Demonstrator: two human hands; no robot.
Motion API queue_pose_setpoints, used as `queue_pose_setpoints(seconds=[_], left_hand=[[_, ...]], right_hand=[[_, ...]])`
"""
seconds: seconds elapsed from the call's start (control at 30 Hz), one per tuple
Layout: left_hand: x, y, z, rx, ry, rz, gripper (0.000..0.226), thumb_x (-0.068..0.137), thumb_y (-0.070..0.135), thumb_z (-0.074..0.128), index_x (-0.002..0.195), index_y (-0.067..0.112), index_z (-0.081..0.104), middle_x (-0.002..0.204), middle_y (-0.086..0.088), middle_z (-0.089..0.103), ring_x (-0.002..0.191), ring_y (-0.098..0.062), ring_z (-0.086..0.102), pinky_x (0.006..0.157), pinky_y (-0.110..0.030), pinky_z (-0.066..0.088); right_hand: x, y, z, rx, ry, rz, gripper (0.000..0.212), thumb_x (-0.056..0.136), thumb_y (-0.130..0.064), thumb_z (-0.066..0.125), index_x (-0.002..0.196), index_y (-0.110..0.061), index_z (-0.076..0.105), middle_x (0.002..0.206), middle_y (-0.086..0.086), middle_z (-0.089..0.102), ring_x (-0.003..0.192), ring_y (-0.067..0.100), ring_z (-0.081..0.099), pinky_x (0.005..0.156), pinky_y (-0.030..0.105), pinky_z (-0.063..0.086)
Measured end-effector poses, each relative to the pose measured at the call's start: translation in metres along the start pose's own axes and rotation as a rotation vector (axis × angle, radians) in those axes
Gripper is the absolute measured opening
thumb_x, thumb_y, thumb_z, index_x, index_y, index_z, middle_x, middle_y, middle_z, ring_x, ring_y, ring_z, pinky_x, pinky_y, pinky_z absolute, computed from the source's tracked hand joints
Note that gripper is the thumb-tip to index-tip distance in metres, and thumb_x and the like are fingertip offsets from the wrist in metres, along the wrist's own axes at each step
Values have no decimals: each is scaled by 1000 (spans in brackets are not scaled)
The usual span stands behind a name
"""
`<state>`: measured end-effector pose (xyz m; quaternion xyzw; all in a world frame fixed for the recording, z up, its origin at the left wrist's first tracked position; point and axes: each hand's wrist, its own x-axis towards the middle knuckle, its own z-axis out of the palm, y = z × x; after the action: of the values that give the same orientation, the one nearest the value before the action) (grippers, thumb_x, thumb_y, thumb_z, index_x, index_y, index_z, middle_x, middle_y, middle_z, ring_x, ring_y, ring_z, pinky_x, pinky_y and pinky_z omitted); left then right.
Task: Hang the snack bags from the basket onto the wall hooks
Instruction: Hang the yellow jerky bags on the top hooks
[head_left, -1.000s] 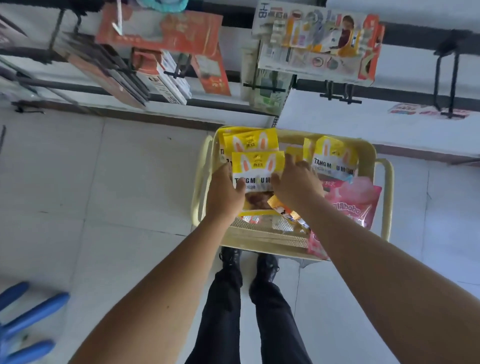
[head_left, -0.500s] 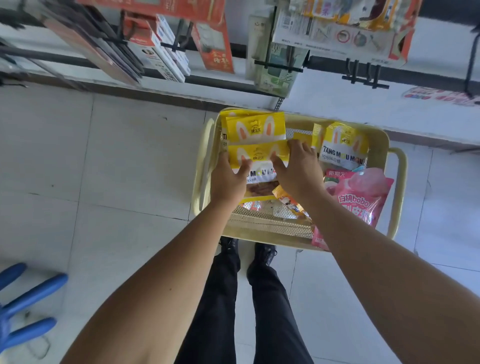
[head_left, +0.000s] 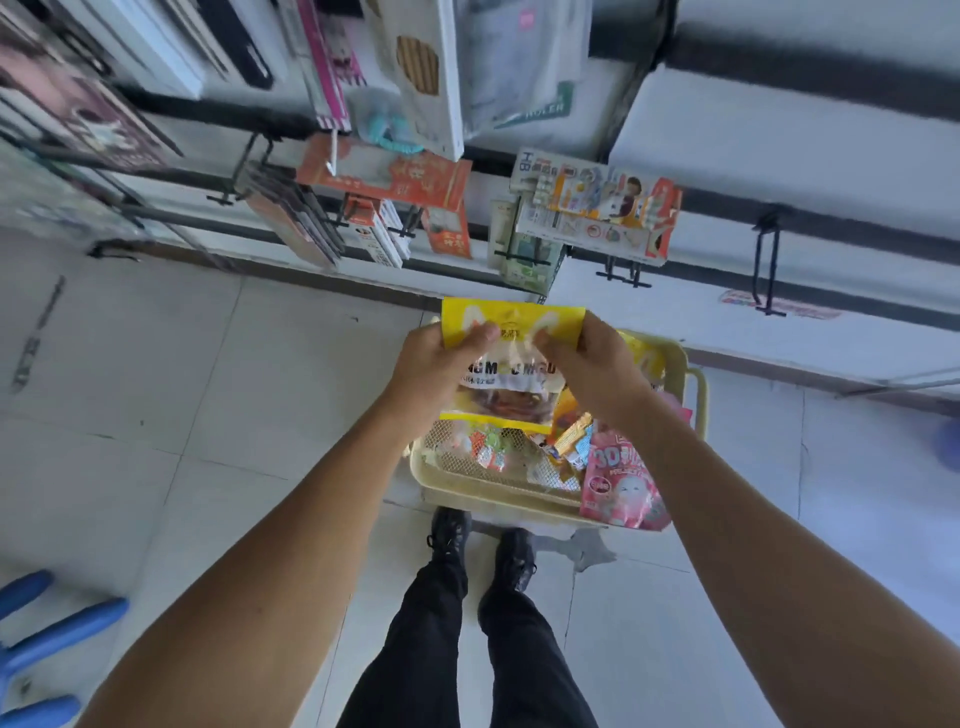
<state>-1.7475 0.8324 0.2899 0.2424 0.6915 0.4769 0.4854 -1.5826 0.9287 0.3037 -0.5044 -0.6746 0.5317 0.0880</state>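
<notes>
Both hands up front: the left hand and right hand pinch the top corners of a flat yellow plastic snack bag with white rabbit ears, fingers closed on its header strip. It hangs upright above the pale yellow mesh basket, likely gripped there to keep the top edge flat for hanging. An empty black wire wall hook waits just beyond. A pink pouch leans in the basket.
</notes>
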Motion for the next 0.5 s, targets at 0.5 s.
queue_pose_setpoints(seconds=[0.5], left_hand=[[-114, 239, 31, 140, 44, 501, 8, 95, 34, 66, 92, 28, 69, 92, 12, 72, 85, 5, 65, 78, -17, 50]], right_hand=[[-134, -180, -134, 182, 306, -416, 19, 99, -25, 60, 97, -9, 68, 94, 13, 75, 86, 26, 73, 77, 46, 59]])
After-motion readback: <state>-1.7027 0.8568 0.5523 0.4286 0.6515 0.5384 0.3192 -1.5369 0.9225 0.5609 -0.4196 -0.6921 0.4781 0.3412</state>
